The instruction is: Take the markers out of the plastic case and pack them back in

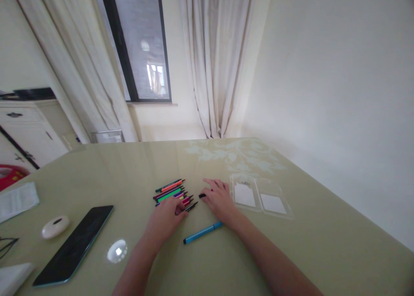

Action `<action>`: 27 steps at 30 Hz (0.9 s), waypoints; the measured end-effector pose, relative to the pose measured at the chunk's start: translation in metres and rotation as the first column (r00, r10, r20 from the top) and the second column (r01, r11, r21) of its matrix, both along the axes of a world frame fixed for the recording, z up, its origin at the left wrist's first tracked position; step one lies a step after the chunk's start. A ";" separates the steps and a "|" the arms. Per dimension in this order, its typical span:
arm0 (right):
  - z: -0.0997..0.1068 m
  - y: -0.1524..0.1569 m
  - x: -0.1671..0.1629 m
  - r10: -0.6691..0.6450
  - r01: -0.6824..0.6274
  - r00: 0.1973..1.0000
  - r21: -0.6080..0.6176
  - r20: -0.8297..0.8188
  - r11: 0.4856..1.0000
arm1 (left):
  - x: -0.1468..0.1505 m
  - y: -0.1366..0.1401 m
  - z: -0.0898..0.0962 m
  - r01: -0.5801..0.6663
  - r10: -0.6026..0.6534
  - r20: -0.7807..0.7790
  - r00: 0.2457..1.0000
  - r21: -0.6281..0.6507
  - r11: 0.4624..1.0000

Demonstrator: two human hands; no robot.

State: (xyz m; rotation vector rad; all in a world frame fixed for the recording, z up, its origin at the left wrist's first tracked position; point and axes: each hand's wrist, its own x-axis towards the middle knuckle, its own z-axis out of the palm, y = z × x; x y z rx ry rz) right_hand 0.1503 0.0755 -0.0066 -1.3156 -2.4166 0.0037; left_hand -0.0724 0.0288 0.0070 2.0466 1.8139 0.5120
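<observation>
My left hand (pixel 166 216) is closed around the rear of a black felt-tip pen (pixel 191 207), whose bare tip points right. Just beyond it lies a row of several felt-tip pens, among them an orange pen (pixel 171 186) and a green pen (pixel 168 195), tips to the right. Between the fingers of my right hand (pixel 220 199) a small black pen cap (pixel 202 195) sticks out, apart from the black pen. A blue felt-tip pen (pixel 202 233) lies below, its far end beside my right wrist. Right of that hand rests an opened clear plastic case (pixel 258 195) with white cards in it.
On the left of the table (pixel 155 158) lie a dark phone (pixel 74 246), a white oval object (pixel 55 227) and a pale packet (pixel 19 201). A shiny round spot (pixel 117 250) shows near my left forearm. A wall borders the right edge.
</observation>
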 end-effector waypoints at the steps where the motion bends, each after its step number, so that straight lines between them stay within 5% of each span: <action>1: 0.001 0.000 -0.001 0.013 -0.013 1.000 -0.002 -0.010 1.000 | 0.000 0.000 0.001 0.007 -0.007 0.003 1.000 0.006 1.000; 7: 0.015 -0.002 0.009 0.004 -0.019 0.969 -0.058 -0.245 0.998 | 0.006 0.000 0.008 0.038 -0.059 0.204 0.977 0.106 0.994; 13: 0.032 -0.016 0.029 0.065 -0.110 0.816 -0.043 -0.574 0.993 | 0.016 0.000 0.010 -0.005 -0.060 0.444 0.894 0.144 0.990; 27: 0.034 -0.022 0.027 0.126 -0.215 0.786 -0.076 -0.605 0.974 | 0.022 -0.002 0.010 0.040 -0.110 0.446 0.888 0.163 0.986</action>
